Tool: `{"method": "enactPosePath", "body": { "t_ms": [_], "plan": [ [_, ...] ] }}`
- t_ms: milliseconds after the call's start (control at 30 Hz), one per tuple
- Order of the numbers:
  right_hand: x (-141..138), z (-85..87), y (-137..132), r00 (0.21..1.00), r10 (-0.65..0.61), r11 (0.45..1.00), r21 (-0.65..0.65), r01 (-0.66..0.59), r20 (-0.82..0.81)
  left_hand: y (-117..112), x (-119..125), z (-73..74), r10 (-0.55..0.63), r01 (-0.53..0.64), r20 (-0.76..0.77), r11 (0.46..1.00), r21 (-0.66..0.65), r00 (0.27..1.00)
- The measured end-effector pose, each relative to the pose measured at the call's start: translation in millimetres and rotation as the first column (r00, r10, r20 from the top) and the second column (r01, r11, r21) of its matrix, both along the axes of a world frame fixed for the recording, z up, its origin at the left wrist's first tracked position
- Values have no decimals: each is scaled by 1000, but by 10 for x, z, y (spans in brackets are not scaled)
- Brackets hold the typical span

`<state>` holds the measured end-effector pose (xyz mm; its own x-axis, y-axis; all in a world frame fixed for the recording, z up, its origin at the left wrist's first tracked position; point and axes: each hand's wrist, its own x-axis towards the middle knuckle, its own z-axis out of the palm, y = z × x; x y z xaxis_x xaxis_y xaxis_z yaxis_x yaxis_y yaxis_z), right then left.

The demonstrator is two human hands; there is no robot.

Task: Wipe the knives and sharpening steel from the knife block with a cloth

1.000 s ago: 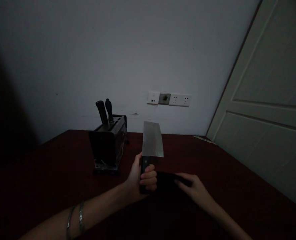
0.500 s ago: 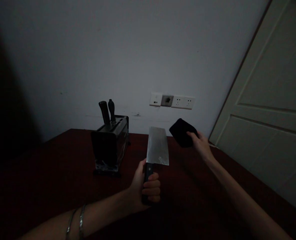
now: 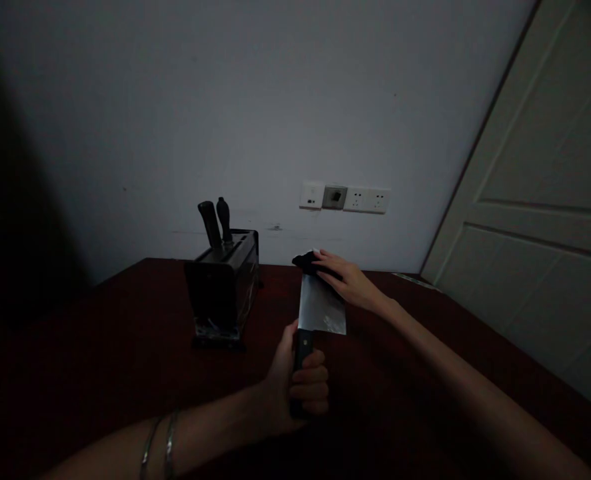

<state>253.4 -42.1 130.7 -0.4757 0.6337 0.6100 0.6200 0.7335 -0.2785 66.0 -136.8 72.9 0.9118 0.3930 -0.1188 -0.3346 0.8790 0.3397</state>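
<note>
My left hand (image 3: 302, 383) is closed around the black handle of a cleaver (image 3: 322, 310), whose broad metal blade points up and away from me. Over the blade's far end lies a black cloth (image 3: 306, 261), pressed there by my right hand (image 3: 348, 280). The thumb and fingers of that hand hold the cloth, and they hide the blade's top edge. To the left of the cleaver stands a dark knife block (image 3: 225, 280) with two dark-handled tools (image 3: 209, 223) upright in its slots.
The dark red table (image 3: 140, 360) runs up to a pale wall (image 3: 255, 107). Wall sockets and switches (image 3: 345, 198) sit above the table's back edge. A panelled door (image 3: 540, 220) rises on the right, with a thin pale strip (image 3: 418, 281) near its foot.
My right hand has brought the black cloth leftward from beside the cleaver onto the far part of its blade. My left hand and the cleaver have shifted slightly right and down.
</note>
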Motion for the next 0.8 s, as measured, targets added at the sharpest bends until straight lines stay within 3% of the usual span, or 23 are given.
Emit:
{"method": "enactPosePath", "body": {
  "t_ms": [133,267,533,800],
  "plan": [
    [-27,-31,-88,1000,20,1000,9,-21,16,-14,-11,42,12,-12,-7,1000,-23,1000],
    [-111,-129,-353,998,63,997,-33,-62,13,-16,-20,78,33,-34,-12,998,-50,999],
    [-263,-362,-831,987,161,978,-131,-162,-17,-13,-12,2,103,-104,-16,990,-96,995],
    [-170,-121,-635,988,156,982,-110,-154,11,-63,-30,103,59,-62,-39,995,-81,997]
  ]
}}
